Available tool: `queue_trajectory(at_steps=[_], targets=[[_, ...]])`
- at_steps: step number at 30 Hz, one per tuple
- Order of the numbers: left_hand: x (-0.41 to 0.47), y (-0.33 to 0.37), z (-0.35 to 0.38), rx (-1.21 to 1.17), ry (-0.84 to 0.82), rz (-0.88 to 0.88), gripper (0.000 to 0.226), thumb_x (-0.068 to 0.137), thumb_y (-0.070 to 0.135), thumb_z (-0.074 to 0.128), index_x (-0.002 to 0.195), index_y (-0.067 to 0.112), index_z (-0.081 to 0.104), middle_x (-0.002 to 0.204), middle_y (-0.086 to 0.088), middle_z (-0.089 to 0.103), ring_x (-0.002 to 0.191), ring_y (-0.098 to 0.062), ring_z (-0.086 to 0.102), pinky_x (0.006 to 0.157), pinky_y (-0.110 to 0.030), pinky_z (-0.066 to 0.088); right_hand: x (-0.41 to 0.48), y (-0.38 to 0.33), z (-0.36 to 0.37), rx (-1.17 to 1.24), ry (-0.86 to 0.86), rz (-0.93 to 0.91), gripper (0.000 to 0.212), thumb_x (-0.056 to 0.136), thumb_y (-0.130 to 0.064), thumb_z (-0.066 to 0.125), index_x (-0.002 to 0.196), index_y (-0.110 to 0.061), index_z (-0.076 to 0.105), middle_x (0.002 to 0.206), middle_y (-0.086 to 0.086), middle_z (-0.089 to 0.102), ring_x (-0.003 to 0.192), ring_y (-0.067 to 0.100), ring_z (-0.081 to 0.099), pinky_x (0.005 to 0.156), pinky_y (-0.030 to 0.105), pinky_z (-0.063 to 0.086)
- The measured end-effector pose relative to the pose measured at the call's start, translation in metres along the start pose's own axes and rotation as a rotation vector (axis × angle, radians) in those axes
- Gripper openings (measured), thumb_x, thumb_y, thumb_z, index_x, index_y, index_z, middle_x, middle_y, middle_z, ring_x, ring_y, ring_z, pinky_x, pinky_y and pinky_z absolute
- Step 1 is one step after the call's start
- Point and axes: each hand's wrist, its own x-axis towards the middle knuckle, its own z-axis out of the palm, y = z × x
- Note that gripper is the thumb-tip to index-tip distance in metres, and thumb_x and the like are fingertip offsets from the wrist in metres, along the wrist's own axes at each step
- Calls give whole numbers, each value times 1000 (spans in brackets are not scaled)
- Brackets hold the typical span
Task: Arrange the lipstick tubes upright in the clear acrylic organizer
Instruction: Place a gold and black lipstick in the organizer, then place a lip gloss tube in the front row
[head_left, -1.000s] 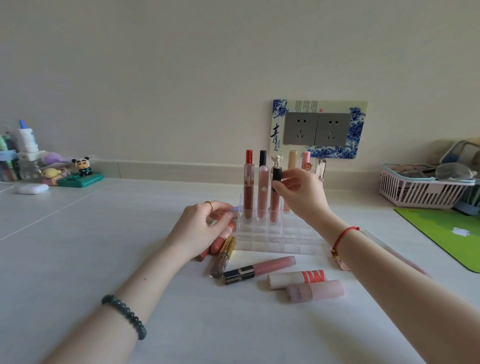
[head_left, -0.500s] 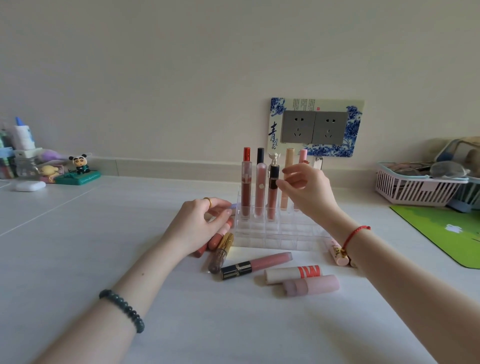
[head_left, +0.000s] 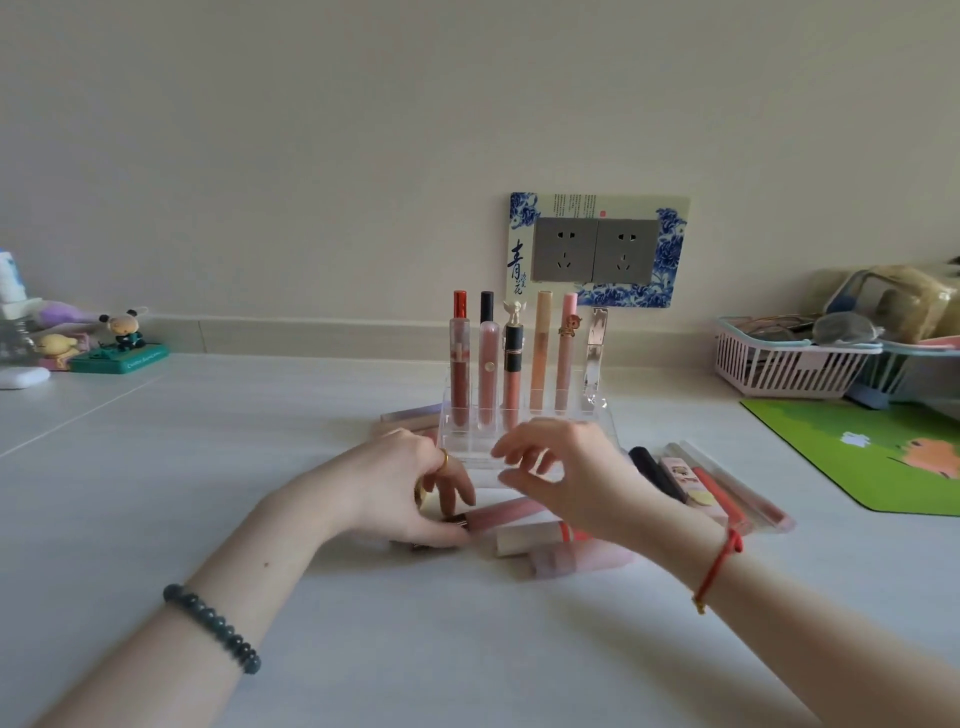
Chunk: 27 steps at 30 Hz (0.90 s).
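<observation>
The clear acrylic organizer (head_left: 597, 410) stands at the table's middle. Several lipstick tubes stand upright in its back row, among them a red-capped tube (head_left: 460, 358) and an angel-topped tube (head_left: 513, 364). My left hand (head_left: 405, 488) reaches down in front of the organizer, and its thumb and fingers pinch the dark cap end of a lying pink gloss tube (head_left: 504, 512). My right hand (head_left: 571, 478) hovers just before the organizer's front rows, fingers loosely curled and holding nothing. A white tube with red lettering (head_left: 527, 538) and a stubby pink tube (head_left: 576, 558) lie under my right wrist.
More loose tubes (head_left: 696, 483) lie to the right of the organizer, and one tube (head_left: 410, 415) lies behind it on the left. A green mat (head_left: 883, 457) and a pink basket (head_left: 779, 364) sit far right. A panda figurine (head_left: 124, 338) stands far left and a wall socket (head_left: 597, 249) is behind.
My right hand let go of the angel-topped tube, which now stands in the back row, and dropped in front of the organizer. My left hand moved down onto the pink gloss tube.
</observation>
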Motion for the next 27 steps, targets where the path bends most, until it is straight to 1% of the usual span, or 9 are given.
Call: queue_trajectory(at_steps=[4,11,16,17,18,20,22,24,27], targets=[[0,2,1,67,-8,0,36,58,58,67,88,40,66,66,23,50,80,-2,48,63,-4,34,-7,5,8,-28,-90,38,18,83,-21,59,100,-20,64,92,-4,62,77,2,50,66,3,37],[0,2,4,67,2,13,22,66,48,64,86,40,67,66,14,52,72,3,47,65,-14,39,-11,6,10,-20,-97,30,16,83,-21,60,98,-19,66,93,-1,66,75,-1,50,65,-1,36],[-2,6,-5,-137,147,36,15,68,32,71,82,36,70,70,19,63,68,3,55,63,-11,41,-11,6,7,9,-74,26,17,84,-27,58,99,-22,65,87,-8,63,75,-2,52,67,3,38],[-2,6,-6,-202,190,34,15,68,32,72,81,38,70,73,13,67,67,-3,59,65,-20,47,-12,5,6,29,-66,17,18,84,-29,58,99,-22,65,84,-10,62,74,-2,52,67,3,38],[-2,7,-6,-256,233,27,15,67,35,73,81,41,69,75,-2,69,69,-18,61,67,-29,49,-12,4,5,46,-60,6,17,83,-30,59,98,-23,65,82,-12,61,75,-2,53,67,3,38],[-1,11,-7,-334,323,22,21,65,42,75,83,44,66,80,-23,66,67,-32,59,64,-30,46,-11,1,3,59,-40,-18,14,82,-26,61,96,-24,65,79,-14,60,73,-2,54,67,3,39],[0,18,-7,-423,412,48,27,62,45,78,86,44,65,80,-11,70,69,-32,60,66,-31,47,-10,-2,0,74,8,-30,12,82,-22,63,94,-21,65,75,-14,61,67,-2,55,66,4,41],[2,25,-7,-554,492,79,28,63,37,75,89,41,65,83,10,71,69,-14,64,69,-24,50,-8,-5,-6,94,55,-34,13,81,-19,63,94,-18,65,76,-11,62,68,-1,58,67,10,47],[7,26,-6,-693,592,66,31,71,23,72,95,39,62,84,16,71,76,-3,65,71,-14,50,0,-6,-21,158,160,17,14,81,-12,62,94,-14,64,78,-11,62,72,4,62,70,12,51]])
